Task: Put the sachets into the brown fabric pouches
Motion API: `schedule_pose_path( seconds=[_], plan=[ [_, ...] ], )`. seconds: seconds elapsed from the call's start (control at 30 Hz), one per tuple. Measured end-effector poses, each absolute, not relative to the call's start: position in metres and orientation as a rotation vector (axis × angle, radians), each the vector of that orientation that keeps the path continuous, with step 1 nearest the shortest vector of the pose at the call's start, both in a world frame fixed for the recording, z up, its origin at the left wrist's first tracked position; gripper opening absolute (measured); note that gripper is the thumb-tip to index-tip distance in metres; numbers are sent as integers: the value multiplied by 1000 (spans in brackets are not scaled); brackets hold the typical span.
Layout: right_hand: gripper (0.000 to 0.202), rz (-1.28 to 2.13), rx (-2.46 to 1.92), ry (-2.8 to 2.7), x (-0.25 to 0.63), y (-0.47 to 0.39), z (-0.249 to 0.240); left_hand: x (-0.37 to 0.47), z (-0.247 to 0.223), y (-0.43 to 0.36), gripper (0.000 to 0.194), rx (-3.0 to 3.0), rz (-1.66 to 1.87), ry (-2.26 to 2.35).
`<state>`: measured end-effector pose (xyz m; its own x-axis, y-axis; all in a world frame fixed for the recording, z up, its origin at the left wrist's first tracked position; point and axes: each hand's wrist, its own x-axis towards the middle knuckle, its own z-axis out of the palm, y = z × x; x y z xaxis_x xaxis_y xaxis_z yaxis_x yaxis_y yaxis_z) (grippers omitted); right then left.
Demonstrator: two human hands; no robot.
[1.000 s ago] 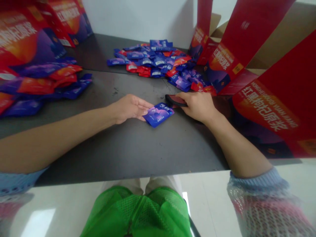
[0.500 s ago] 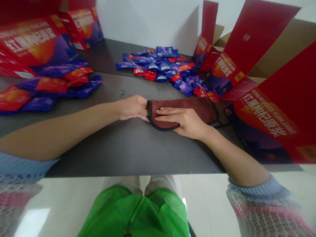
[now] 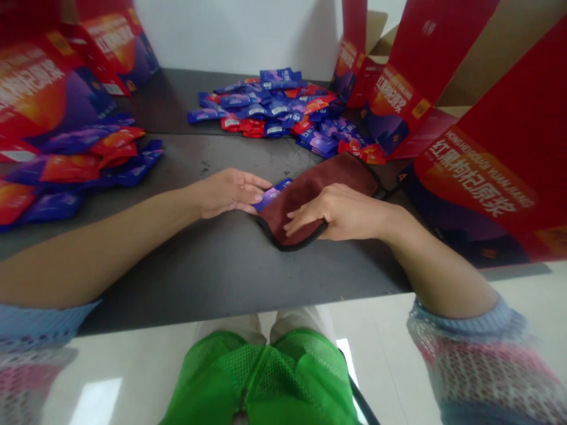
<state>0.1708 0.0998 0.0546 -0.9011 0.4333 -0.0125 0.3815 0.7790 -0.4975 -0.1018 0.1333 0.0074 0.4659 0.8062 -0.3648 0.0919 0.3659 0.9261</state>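
Observation:
A brown suede-like cloth [image 3: 310, 183] with black edging lies aslant at the middle of the dark table. My right hand [image 3: 345, 212] grips its near edge, fingers laid on top and the thumb out of sight. From under the cloth's left end pokes a blue-purple sachet [image 3: 272, 193]. My left hand [image 3: 230, 192] has hold of this sachet's outer end, the thumb on its upper face. The rest of the sachet is hidden by the cloth.
A heap of blue and red sachets [image 3: 274, 103] lies behind my hands, and another sachet pile [image 3: 88, 153] is at the left. Red printed boxes stand on both sides, the nearest box [image 3: 482, 183] at right with others behind it. The table's front edge [image 3: 248, 313] runs before my lap.
The cloth has turned so its left end points nearer to me. More of the sachet now shows at its left end. My camera view has shifted slightly.

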Motion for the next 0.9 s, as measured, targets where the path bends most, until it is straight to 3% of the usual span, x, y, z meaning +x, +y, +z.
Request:
schedule_pose_path(
  seconds=[0.17, 0.37, 0.47, 0.67, 0.9],
  plan=[
    [26, 982, -667, -2677, 179, 125, 47, -103, 7, 134, 40, 1168, 541, 991],
    [31, 337, -1198, -2527, 206, 162, 30, -102, 9, 134, 47, 1117, 605, 1054],
    [35, 203, -1283, -2487, 208, 164, 23, -100, 11, 133, 46, 1093, 604, 1066],
    [32, 505, -879, -2223, 188, 152, 13, -94, 9, 129, 66, 1023, 724, 1117],
    [37, 735, -701, -2238, 155, 111, 19, -93, 5, 127, 54, 1127, 695, 1030]
  ],
)
